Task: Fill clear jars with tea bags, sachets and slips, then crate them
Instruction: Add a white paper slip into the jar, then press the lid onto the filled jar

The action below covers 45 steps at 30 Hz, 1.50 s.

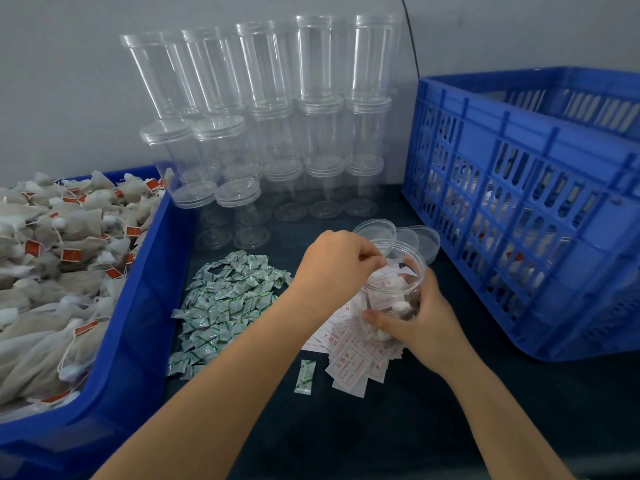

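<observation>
A clear open jar (393,292) with tea bags inside stands tilted on the dark table. My right hand (420,318) grips its side. My left hand (341,263) is at the jar's mouth, fingers curled and pinching a white slip with red print (389,273) into it. A pile of slips (356,362) lies under and in front of the jar. Green-and-white sachets (225,303) are heaped to the left, and one sachet (304,377) lies apart. A blue bin (138,323) at the left holds tea bags (52,271).
Stacks of empty lidded clear jars (270,116) stand against the back wall. Loose clear lids (405,237) lie behind the held jar. A blue slatted crate (526,209) with filled jars inside stands at the right. A black cable (412,46) runs down the wall.
</observation>
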Each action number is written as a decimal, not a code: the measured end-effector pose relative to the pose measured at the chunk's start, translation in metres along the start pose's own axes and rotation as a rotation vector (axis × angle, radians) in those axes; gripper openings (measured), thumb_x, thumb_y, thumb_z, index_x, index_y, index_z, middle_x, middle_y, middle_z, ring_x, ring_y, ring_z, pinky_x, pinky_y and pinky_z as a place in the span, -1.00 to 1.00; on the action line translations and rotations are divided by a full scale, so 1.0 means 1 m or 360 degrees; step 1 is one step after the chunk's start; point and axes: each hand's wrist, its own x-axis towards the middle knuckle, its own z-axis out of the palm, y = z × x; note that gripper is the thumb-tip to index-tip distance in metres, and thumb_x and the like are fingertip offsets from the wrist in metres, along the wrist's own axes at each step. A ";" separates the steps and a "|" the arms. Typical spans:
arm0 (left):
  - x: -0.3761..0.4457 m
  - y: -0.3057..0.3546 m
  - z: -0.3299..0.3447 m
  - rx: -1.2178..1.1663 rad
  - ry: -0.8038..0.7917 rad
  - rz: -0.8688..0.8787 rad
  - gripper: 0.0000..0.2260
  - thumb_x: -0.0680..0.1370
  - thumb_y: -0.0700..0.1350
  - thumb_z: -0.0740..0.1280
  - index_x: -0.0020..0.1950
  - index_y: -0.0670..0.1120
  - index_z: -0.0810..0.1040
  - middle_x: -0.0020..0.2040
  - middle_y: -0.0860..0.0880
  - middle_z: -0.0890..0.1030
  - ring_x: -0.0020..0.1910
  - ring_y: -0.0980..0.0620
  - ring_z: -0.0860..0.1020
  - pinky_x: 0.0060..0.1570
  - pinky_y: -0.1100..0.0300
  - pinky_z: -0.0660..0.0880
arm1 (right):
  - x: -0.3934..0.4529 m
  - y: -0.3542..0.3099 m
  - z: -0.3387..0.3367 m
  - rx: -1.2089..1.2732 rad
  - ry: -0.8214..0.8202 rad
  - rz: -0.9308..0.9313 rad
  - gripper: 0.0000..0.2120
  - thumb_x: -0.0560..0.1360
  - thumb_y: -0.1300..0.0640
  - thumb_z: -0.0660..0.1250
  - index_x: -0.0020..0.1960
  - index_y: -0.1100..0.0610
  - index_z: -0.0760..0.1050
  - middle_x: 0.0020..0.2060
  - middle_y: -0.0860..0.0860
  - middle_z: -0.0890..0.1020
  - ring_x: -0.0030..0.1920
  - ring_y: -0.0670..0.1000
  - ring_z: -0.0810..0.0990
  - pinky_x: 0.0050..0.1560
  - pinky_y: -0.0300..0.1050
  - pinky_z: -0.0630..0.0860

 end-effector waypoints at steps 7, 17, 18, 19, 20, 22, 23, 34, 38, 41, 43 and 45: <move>-0.008 -0.007 0.012 0.0006 0.0307 0.0304 -0.60 0.53 0.17 0.28 0.27 0.00 0.56 0.18 0.06 0.40 0.21 0.06 0.34 0.18 0.23 0.32 | 0.000 0.004 0.000 0.0021 -0.0003 -0.0011 -0.03 0.09 -0.18 0.60 0.40 -0.29 0.22 0.03 -0.32 0.62 0.03 -0.38 0.57 -0.16 -0.49 0.51; -0.035 -0.052 0.055 -0.1072 -0.0267 0.0125 0.06 0.19 -0.04 0.65 0.50 0.16 0.07 0.35 0.22 0.41 0.36 0.15 0.40 0.30 0.04 0.42 | -0.003 -0.013 -0.010 -0.0269 -0.0129 -0.0124 -0.36 0.16 -0.34 0.50 0.10 -0.69 0.23 0.11 -0.54 0.47 0.15 -0.57 0.37 0.00 -0.65 0.33; -0.035 -0.052 0.059 -0.1142 -0.0297 0.0189 -0.01 0.21 -0.13 0.64 0.44 0.28 0.13 0.26 0.31 0.46 0.29 0.22 0.46 0.20 0.14 0.50 | -0.003 -0.016 -0.012 -0.0319 -0.0144 -0.0154 -0.39 0.18 -0.34 0.49 0.08 -0.71 0.24 0.10 -0.60 0.44 0.16 -0.56 0.37 0.02 -0.66 0.32; -0.035 -0.051 0.061 -0.1166 -0.0289 0.0258 -0.07 0.23 -0.19 0.62 0.34 0.40 0.18 0.20 0.40 0.46 0.21 0.31 0.48 0.08 0.29 0.53 | -0.002 -0.018 -0.014 -0.0367 -0.0159 -0.0171 -0.39 0.18 -0.35 0.49 0.10 -0.69 0.27 0.11 -0.59 0.44 0.18 -0.52 0.39 0.08 -0.61 0.35; -0.035 -0.049 0.063 -0.1170 -0.0256 0.0302 -0.11 0.26 -0.24 0.60 0.24 0.48 0.21 0.14 0.48 0.45 0.16 0.40 0.48 -0.01 0.42 0.50 | 0.000 -0.018 -0.016 -0.0403 -0.0180 -0.0172 -0.38 0.19 -0.35 0.49 0.18 -0.60 0.32 0.15 -0.50 0.49 0.22 -0.43 0.43 0.16 -0.48 0.42; -0.034 -0.046 0.066 -0.1203 -0.0169 0.0297 -0.16 0.31 -0.28 0.56 0.23 0.42 0.20 0.06 0.57 0.41 0.11 0.52 0.43 -0.09 0.55 0.44 | 0.003 -0.019 -0.022 -0.0468 -0.0220 -0.0117 -0.26 0.16 -0.38 0.50 0.29 -0.38 0.35 0.23 -0.31 0.50 0.28 -0.27 0.45 0.33 -0.11 0.47; -0.033 -0.046 0.068 -0.1226 -0.0155 0.0278 -0.21 0.33 -0.30 0.54 0.25 0.34 0.21 0.04 0.57 0.41 0.10 0.53 0.43 -0.10 0.55 0.43 | 0.003 -0.022 -0.025 -0.0505 -0.0230 -0.0078 -0.17 0.13 -0.41 0.51 0.35 -0.35 0.31 0.29 -0.28 0.46 0.31 -0.26 0.42 0.38 -0.02 0.44; -0.035 -0.036 0.064 -0.1046 -0.0102 0.0283 -0.22 0.29 -0.08 0.59 0.13 0.58 0.21 0.12 0.54 0.41 0.12 0.53 0.40 -0.06 0.61 0.37 | 0.025 -0.109 -0.050 -0.1602 -0.0731 -0.0039 0.00 0.33 -0.26 0.52 0.59 -0.25 -0.01 0.42 -0.12 0.28 0.41 -0.07 0.31 0.31 -0.17 0.31; -0.029 -0.027 0.054 -0.0981 -0.0070 0.0321 -0.22 0.28 -0.05 0.60 0.09 0.60 0.18 0.00 0.57 0.40 0.03 0.55 0.41 -0.11 0.61 0.36 | 0.035 -0.152 -0.048 -0.1917 -0.0887 0.0021 -0.12 0.32 -0.31 0.50 0.51 -0.37 0.12 0.11 -0.15 0.32 0.14 -0.07 0.44 0.17 -0.09 0.48; -0.020 -0.015 0.042 -0.0992 -0.0030 0.0401 -0.24 0.28 -0.06 0.60 0.07 0.61 0.20 0.03 0.55 0.42 0.05 0.51 0.43 -0.11 0.62 0.35 | 0.041 -0.184 -0.051 -0.2025 -0.0874 -0.0014 -0.25 0.26 -0.33 0.51 0.37 -0.36 0.29 0.02 -0.20 0.36 0.06 -0.09 0.48 0.13 -0.01 0.53; -0.012 -0.005 0.034 -0.1031 -0.0015 0.0438 -0.26 0.28 -0.06 0.59 0.09 0.56 0.22 0.07 0.49 0.45 0.08 0.47 0.45 -0.11 0.61 0.37 | 0.045 -0.207 -0.057 -0.2065 -0.0843 -0.0033 -0.29 0.22 -0.33 0.52 0.31 -0.34 0.34 0.00 -0.18 0.44 -0.01 -0.13 0.50 0.06 -0.07 0.54; -0.003 0.004 0.029 -0.1047 0.0003 0.0464 -0.28 0.30 -0.03 0.58 0.18 0.48 0.22 0.12 0.41 0.48 0.12 0.41 0.46 -0.05 0.58 0.38 | 0.048 -0.233 -0.066 -0.2094 -0.0811 -0.0003 -0.31 0.16 -0.35 0.50 0.25 -0.36 0.37 0.01 -0.14 0.54 -0.06 -0.17 0.54 -0.04 -0.15 0.51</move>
